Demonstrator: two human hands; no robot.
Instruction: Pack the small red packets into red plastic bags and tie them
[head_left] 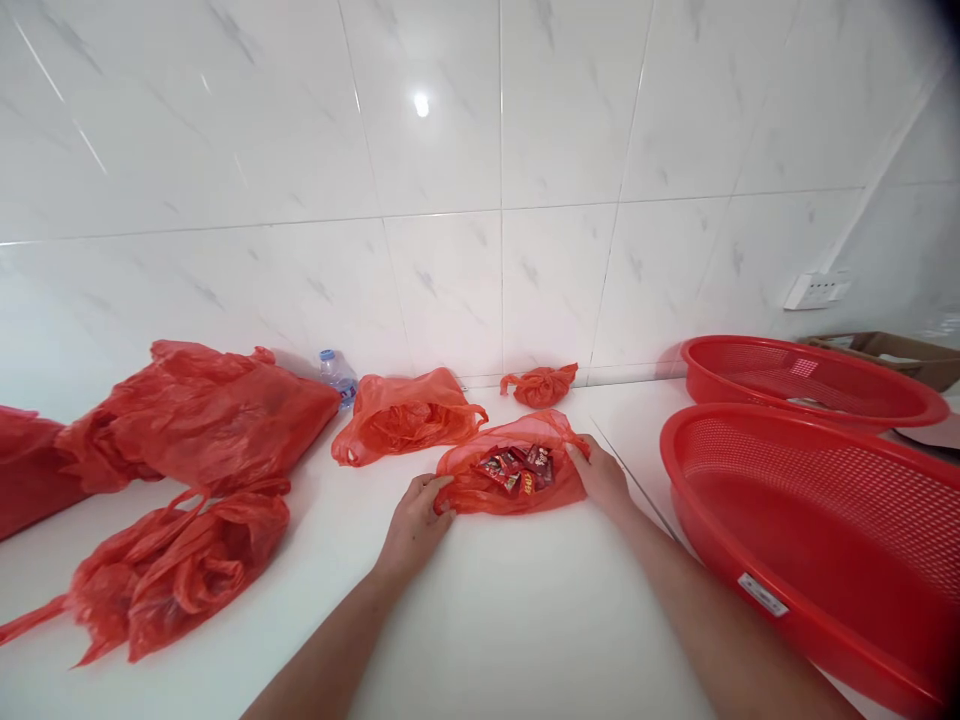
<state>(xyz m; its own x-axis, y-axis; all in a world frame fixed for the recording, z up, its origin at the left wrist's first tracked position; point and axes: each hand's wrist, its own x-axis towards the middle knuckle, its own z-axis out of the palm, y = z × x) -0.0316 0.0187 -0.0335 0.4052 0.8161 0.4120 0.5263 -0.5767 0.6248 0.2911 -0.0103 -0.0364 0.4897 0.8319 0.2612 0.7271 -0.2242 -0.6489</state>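
Observation:
A small red plastic bag (487, 490) lies on the white counter (495, 620) with several wrapped candies (519, 468) showing inside its opening. My left hand (414, 522) pinches the bag's left edge, fingers curled closed on the plastic. My right hand (600, 478) grips the bag's right edge in the same way. The bag is spread between both hands.
Another red bag (405, 415) and a small knotted red bag (540, 384) lie behind. Larger red bags (202, 410) (176, 570) fill the left side, with a water bottle (337, 372) by the tiled wall. Two red mesh baskets (817, 530) (810, 385) stand at right.

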